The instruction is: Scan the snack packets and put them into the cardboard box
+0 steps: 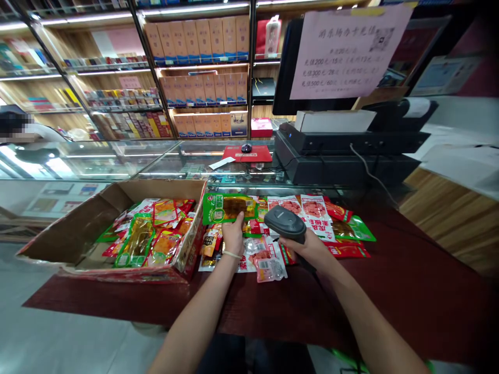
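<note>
My left hand (233,235) grips the lower edge of a green snack packet (228,208) and holds it up over the pile of packets on the dark red counter (409,291). My right hand (307,246) is closed round the handle of a grey barcode scanner (285,222), whose head points left toward the green packet. Several red, green and clear snack packets (312,215) lie spread on the counter under and beyond both hands.
An open cardboard box (78,228) with several snack packets stands at the left. Behind are a glass display case (218,166), a black till with monitor (343,145), a pink paper notice (346,49), and shelves of goods. A person sits far left.
</note>
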A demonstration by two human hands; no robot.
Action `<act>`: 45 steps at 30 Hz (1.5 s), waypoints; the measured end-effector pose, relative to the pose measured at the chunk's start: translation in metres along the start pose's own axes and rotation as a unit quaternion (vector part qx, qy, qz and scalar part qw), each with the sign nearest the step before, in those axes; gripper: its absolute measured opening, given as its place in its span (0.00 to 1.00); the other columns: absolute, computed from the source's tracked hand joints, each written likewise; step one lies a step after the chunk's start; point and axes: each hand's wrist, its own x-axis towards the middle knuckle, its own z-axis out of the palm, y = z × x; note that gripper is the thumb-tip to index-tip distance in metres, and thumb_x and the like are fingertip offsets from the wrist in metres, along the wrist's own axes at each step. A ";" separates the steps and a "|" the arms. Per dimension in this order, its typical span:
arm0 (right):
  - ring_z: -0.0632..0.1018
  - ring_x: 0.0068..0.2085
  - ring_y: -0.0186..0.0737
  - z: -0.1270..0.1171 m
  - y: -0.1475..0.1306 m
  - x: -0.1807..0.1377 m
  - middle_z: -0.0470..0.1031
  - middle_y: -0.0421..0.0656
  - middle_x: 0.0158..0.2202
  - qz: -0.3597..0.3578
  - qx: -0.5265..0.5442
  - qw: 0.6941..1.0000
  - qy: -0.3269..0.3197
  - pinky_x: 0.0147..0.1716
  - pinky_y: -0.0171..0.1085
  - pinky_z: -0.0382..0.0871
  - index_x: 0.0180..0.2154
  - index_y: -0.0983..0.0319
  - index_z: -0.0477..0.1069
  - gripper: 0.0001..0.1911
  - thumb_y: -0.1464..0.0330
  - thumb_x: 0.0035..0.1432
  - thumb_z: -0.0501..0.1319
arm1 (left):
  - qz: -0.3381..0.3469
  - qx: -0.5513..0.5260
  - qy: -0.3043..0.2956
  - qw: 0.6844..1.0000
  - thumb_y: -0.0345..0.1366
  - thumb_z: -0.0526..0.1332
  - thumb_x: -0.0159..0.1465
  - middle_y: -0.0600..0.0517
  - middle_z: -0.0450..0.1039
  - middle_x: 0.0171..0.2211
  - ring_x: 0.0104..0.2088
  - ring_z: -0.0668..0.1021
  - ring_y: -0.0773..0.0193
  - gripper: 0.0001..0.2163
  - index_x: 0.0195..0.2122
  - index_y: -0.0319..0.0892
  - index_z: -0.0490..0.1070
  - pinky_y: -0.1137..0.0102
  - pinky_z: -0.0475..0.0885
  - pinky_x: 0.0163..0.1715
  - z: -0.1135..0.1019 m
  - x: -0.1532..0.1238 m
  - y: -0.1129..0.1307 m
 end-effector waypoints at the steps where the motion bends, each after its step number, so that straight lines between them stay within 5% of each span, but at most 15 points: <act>1: 0.67 0.17 0.34 0.000 0.001 0.001 0.69 0.36 0.15 0.001 0.001 1.000 0.005 0.18 0.35 0.61 0.34 0.61 0.71 0.17 0.56 0.48 0.69 | 0.008 0.010 0.002 1.000 0.46 0.72 0.47 0.60 0.58 0.15 0.18 0.64 0.74 0.22 0.15 0.40 0.60 0.75 0.62 0.21 0.000 0.000 0.000; 7: 0.66 0.14 0.34 -0.002 0.001 0.004 0.67 0.37 0.12 -0.006 0.059 0.998 0.034 0.15 0.34 0.59 0.31 0.61 0.70 0.19 0.53 0.51 0.67 | 0.069 0.098 -0.024 0.993 0.49 0.69 0.53 0.53 0.72 0.20 0.26 0.74 0.66 0.18 0.24 0.36 0.73 0.71 0.69 0.31 0.008 -0.015 0.031; 13: 0.67 0.15 0.34 -0.003 -0.020 0.005 0.69 0.37 0.13 -0.057 0.098 0.992 0.059 0.17 0.34 0.61 0.32 0.62 0.71 0.17 0.54 0.53 0.67 | 0.210 0.134 -0.110 0.962 0.44 0.67 0.58 0.45 0.79 0.41 0.42 0.79 0.57 0.16 0.42 0.38 0.76 0.66 0.72 0.44 0.005 -0.031 0.129; 17: 0.68 0.15 0.34 0.011 -0.030 0.007 0.69 0.38 0.15 -0.060 0.095 0.993 0.042 0.17 0.34 0.62 0.32 0.62 0.71 0.17 0.55 0.53 0.67 | 0.302 0.233 -0.085 0.920 0.42 0.65 0.59 0.47 0.78 0.44 0.41 0.79 0.59 0.17 0.48 0.41 0.73 0.67 0.73 0.43 -0.041 -0.009 0.200; 20: 0.67 0.15 0.33 0.030 -0.038 0.009 0.68 0.37 0.14 -0.061 0.110 0.992 0.030 0.16 0.33 0.61 0.34 0.62 0.72 0.18 0.55 0.52 0.68 | 0.333 0.400 -0.020 0.854 0.40 0.63 0.60 0.48 0.79 0.41 0.41 0.80 0.57 0.17 0.50 0.42 0.71 0.64 0.73 0.45 -0.093 0.022 0.233; 24: 0.68 0.15 0.33 0.053 -0.046 0.015 0.68 0.36 0.14 -0.069 0.132 0.989 0.015 0.16 0.32 0.62 0.32 0.62 0.70 0.17 0.56 0.51 0.69 | 0.251 0.567 0.016 0.785 0.38 0.62 0.60 0.41 0.76 0.50 0.52 0.77 0.50 0.28 0.61 0.38 0.62 0.59 0.69 0.52 -0.155 0.056 0.247; 28: 0.67 0.14 0.33 0.067 -0.047 0.025 0.68 0.36 0.14 -0.066 0.137 0.988 0.016 0.15 0.33 0.63 0.32 0.62 0.70 0.18 0.55 0.50 0.69 | 0.233 0.573 -0.018 0.785 0.38 0.58 0.63 0.40 0.74 0.54 0.54 0.76 0.54 0.22 0.58 0.37 0.67 0.61 0.69 0.55 -0.177 0.060 0.240; 32: 0.68 0.14 0.34 0.066 -0.044 0.032 0.69 0.37 0.14 -0.073 0.120 0.990 0.027 0.15 0.33 0.63 0.31 0.62 0.71 0.18 0.55 0.50 0.69 | 0.278 0.568 -0.078 0.770 0.38 0.57 0.64 0.44 0.76 0.51 0.51 0.78 0.54 0.17 0.53 0.41 0.72 0.59 0.69 0.54 -0.157 0.038 0.227; 38: 0.67 0.14 0.34 0.042 -0.035 0.033 0.69 0.36 0.13 -0.070 0.102 0.989 0.075 0.15 0.33 0.63 0.32 0.60 0.71 0.17 0.55 0.50 0.68 | 0.365 0.574 -0.189 0.708 0.36 0.55 0.66 0.45 0.76 0.52 0.51 0.77 0.54 0.16 0.54 0.42 0.71 0.60 0.69 0.54 -0.088 -0.009 0.198; 45: 0.67 0.13 0.35 0.007 -0.015 0.036 0.67 0.36 0.12 -0.054 0.087 0.989 0.110 0.15 0.35 0.61 0.30 0.60 0.70 0.18 0.53 0.50 0.68 | 0.357 0.582 -0.288 0.672 0.31 0.53 0.66 0.44 0.74 0.52 0.52 0.75 0.56 0.17 0.55 0.41 0.70 0.64 0.69 0.54 -0.020 -0.014 0.124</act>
